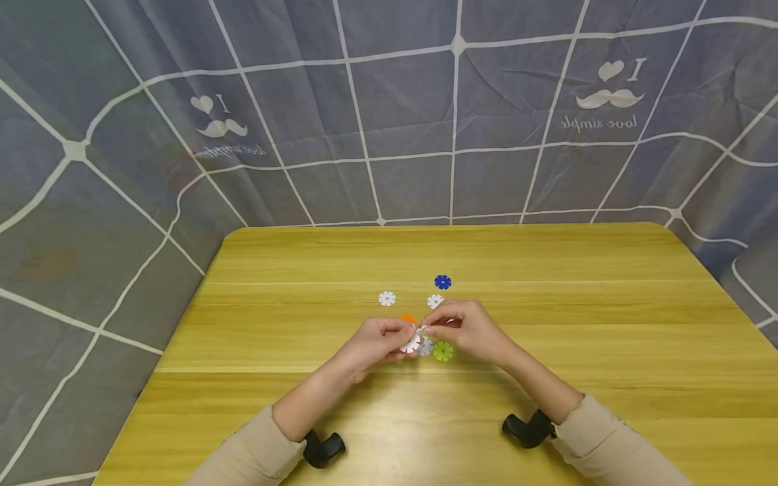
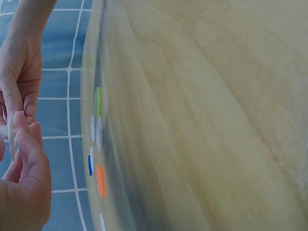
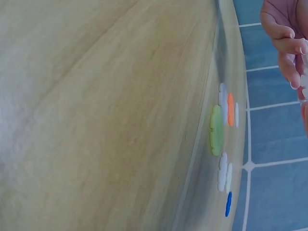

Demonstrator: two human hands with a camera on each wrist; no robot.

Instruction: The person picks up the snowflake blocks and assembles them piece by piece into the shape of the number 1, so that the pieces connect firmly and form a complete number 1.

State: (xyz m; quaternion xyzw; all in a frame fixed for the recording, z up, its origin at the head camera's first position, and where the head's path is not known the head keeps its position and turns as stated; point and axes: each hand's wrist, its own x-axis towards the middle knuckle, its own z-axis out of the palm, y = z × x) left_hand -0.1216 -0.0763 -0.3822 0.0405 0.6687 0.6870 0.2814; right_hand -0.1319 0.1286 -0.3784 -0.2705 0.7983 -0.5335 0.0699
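Note:
Above the wooden table [image 1: 547, 270], my two hands meet at the middle. My left hand [image 1: 408, 335] pinches a white snowflake disc [image 1: 412, 343]. My right hand [image 1: 428, 328] pinches a second small white piece against it; the join is hidden by fingers. Flat on the table around the hands lie a blue disc [image 1: 443, 282], two white discs [image 1: 386, 298] [image 1: 435, 301], an orange disc [image 1: 407, 318], a pale grey disc [image 1: 425, 347] and a green disc [image 1: 443, 352]. The left wrist view shows the green disc [image 2: 97, 101] and orange disc [image 2: 100, 180] edge-on.
A grey-blue checked cloth [image 1: 389, 121] hangs behind and beside the table. Black wrist mounts [image 1: 322, 449] [image 1: 527, 429] sit near the table's front edge. Bare wood stretches to the left, right and far side of the discs.

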